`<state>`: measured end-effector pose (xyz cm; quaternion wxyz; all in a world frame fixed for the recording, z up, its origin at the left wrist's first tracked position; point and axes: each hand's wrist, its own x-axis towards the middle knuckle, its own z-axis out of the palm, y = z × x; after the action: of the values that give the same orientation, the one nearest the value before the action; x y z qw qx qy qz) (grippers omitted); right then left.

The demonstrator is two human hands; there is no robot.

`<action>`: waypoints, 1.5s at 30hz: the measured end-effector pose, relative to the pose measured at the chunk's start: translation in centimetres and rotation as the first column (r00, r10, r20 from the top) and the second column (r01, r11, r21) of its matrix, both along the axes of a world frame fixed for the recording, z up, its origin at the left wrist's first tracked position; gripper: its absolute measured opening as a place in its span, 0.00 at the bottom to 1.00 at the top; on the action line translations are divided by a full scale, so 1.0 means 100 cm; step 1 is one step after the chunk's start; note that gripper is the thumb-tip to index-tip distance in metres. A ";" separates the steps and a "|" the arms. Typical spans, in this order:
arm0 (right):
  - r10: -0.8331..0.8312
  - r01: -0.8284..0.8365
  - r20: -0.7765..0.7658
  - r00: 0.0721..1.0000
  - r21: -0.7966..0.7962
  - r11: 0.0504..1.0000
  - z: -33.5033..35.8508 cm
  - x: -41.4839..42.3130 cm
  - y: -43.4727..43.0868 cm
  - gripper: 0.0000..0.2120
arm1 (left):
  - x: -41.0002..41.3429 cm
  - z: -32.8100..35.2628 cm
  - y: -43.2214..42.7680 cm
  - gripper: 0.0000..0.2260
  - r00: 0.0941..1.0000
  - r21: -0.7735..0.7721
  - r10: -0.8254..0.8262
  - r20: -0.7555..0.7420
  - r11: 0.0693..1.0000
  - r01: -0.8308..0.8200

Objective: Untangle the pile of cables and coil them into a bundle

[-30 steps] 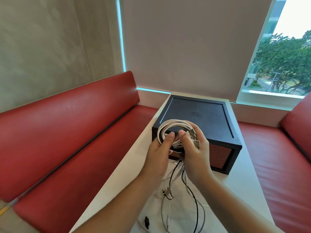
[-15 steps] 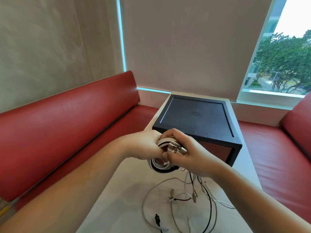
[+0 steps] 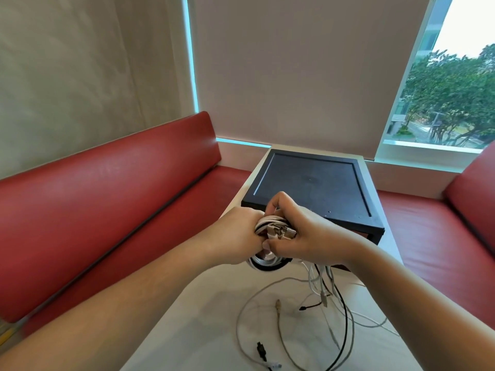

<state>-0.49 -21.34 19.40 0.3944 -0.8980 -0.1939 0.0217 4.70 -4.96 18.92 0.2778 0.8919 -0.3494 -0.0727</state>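
— Coil (image 3: 267, 265) of white cables: where?
— Held above the middle of the tabletop (image 3: 203, 317), just in front of the black box (image 3: 313, 183); pinned between both hands, lower arc showing beneath them.
— Left hand (image 3: 235, 236)?
— Curled round the coil's left side, back of the hand up, fingertips out of sight behind the strands; forearm in from the lower left, across the tabletop's left edge.
— Right hand (image 3: 310, 236)?
— Closed on the coil's right side; index finger hooked over the top, metal plug ends (image 3: 284, 232) bunched against the strands beside the thumb; forearm in from the lower right.
— Loose ends?
— Several tails (image 3: 324, 297), white and black, dropping from under the right hand to the tabletop; spread there in slack loops (image 3: 278, 306) toward the near edge, with a black plug (image 3: 261, 352) lying close to that edge.
— Against half a second ago?
— Much the same grip and place; right index finger lifted a little higher over the coil; tails barely shifted.
— Against a full second ago?
— Then raised upright before the box top, coil standing open above the fingertips; now lower, turned flatter, squeezed tighter, left forearm swung out to the left; tails then dangling straight down, now lying wider over the tabletop.
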 end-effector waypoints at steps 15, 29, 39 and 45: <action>-0.144 0.131 0.112 0.983 0.114 0.985 -0.018 0.009 -0.003 0.18 | 0.005 -0.022 -0.005 0.16 0.948 -0.202 0.070 -0.311 0.970 -0.138; -0.024 0.024 -0.104 0.994 -0.002 1.000 -0.010 0.017 -0.009 0.16 | 0.007 -0.017 0.001 0.09 0.724 -0.123 -0.141 -0.675 0.989 0.078; -0.026 0.031 -0.095 0.995 0.053 0.998 -0.008 0.021 -0.013 0.16 | 0.000 -0.031 -0.001 0.16 0.855 -0.321 -0.185 -0.484 0.947 0.023; -0.035 0.047 -0.091 0.995 0.132 0.990 -0.008 0.023 -0.021 0.16 | 0.005 -0.038 0.015 0.23 0.494 -0.531 -0.423 -0.759 0.842 -0.094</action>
<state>1.79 -23.40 18.59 0.4625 -0.8714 -0.1586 0.0402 5.17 -3.42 15.13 0.6276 0.5910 -0.2592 -0.4355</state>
